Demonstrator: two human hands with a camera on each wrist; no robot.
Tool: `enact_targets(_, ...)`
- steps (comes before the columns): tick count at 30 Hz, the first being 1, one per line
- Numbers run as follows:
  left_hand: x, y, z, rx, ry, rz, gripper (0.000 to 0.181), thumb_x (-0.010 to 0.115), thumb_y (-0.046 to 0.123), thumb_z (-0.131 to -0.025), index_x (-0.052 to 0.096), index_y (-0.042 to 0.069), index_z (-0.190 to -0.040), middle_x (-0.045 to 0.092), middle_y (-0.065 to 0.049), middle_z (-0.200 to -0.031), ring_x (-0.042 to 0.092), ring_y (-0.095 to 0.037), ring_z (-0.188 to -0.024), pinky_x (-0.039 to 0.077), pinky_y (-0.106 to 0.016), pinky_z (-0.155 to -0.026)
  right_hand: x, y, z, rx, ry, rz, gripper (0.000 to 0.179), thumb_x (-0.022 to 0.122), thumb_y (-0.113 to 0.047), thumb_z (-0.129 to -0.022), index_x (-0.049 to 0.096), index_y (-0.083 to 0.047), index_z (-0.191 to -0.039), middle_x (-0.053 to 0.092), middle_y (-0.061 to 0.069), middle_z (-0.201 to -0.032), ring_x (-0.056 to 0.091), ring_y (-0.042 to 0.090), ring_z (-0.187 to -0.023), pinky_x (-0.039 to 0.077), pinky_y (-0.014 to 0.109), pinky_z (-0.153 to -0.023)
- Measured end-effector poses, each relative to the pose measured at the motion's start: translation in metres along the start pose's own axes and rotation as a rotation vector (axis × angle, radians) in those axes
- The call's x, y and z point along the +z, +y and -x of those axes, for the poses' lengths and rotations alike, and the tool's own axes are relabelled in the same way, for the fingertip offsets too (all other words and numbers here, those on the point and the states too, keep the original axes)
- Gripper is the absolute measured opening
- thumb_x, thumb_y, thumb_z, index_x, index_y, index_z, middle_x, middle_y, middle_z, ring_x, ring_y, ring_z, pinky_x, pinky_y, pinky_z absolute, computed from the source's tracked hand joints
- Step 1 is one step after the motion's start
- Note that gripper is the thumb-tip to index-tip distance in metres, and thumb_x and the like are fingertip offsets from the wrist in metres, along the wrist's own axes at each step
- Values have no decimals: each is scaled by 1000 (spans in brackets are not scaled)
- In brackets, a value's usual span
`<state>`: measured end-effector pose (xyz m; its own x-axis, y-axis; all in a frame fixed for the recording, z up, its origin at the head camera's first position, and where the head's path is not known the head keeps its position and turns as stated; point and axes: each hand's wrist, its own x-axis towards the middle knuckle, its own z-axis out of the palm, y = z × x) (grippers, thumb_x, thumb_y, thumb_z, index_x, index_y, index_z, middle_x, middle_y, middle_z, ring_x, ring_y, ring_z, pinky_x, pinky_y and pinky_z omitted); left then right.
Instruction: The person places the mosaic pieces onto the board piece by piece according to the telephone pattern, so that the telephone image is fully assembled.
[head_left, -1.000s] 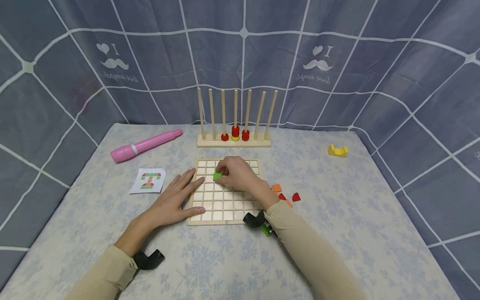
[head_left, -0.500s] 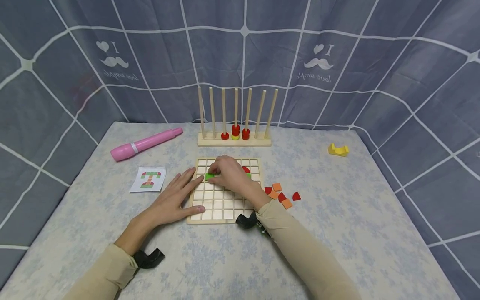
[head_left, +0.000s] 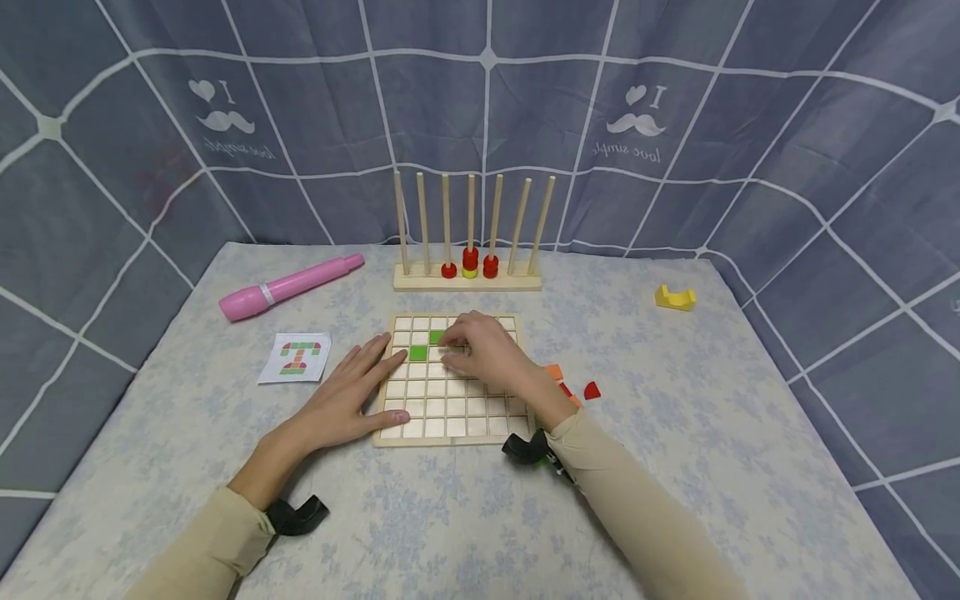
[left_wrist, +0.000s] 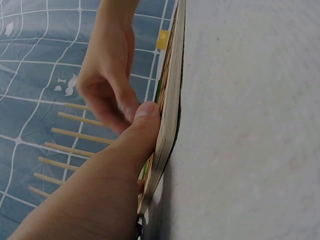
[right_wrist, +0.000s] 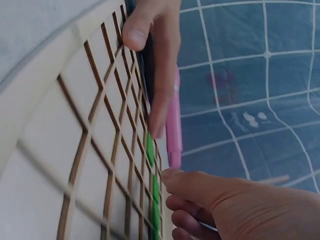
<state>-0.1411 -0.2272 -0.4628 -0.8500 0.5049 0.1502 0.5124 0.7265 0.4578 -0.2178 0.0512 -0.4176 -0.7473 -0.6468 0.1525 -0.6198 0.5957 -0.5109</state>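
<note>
Board point(head_left: 456, 407) is lying partly under the spread left hand point(head_left: 341, 407). Right hand point(head_left: 489, 354) is kinda hovering by a green tile point(head_left: 435, 337), fingertips apart.

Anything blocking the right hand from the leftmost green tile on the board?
Nothing visible: bare board lies between the right hand and that green tile; the left hand is on the tile's other side.

I get soft, even light in the head view, with faint shadows beneath the sleeves point(head_left: 630, 508) and lines bowing across the curtain point(head_left: 547, 117); both wrist views look dimmer.
</note>
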Motion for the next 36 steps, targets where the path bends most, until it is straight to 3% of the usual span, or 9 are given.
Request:
enact_targets(10,1,-1,-1,0,2,-7,96,78,55,-90,36,12,-166,15,-19,-176,14,-38,-163,10,-53,-134,-37,44,48,87,70,-87,17,79,-12,-95,81,-6,-112,74,7,-102,68,23,-93,60,38,-81)
enact_targets(20,3,-2,-2,6,-7,-2,96,77,56,-91,35,13,-166,14,-18,-176,13,-37,-164,8,-50,-135,-56,82,95,263,100,-144,25,85,-18,-91,81,-8,-114,76,5,-107,69,20,-95,61,43,-89)
enact_targets(24,4,-3,-2,8,-2,-6,96,77,55,-91,35,14,-166,15,-18,-176,14,-37,-164,9,-51,-134,-60,93,104,284,52,-186,31,88,-21,-89,80,-11,-117,76,3,-111,69,19,-98,60,44,-94)
enact_targets(29,3,-4,-1,7,-1,-11,96,77,55,-91,34,15,-166,15,-18,-176,14,-38,-163,10,-53,-134,-66,101,109,271,-28,-205,35,88,-14,-87,79,-10,-121,75,5,-115,69,20,-101,59,47,-98)
enact_targets(36,1,-3,0,10,-1,-5,95,77,54,-92,35,14,-166,15,-19,-176,14,-38,-163,9,-53,-134,-68,103,111,231,-32,-179,27,87,-9,-87,81,-14,-113,74,2,-104,67,19,-94,60,40,-88)
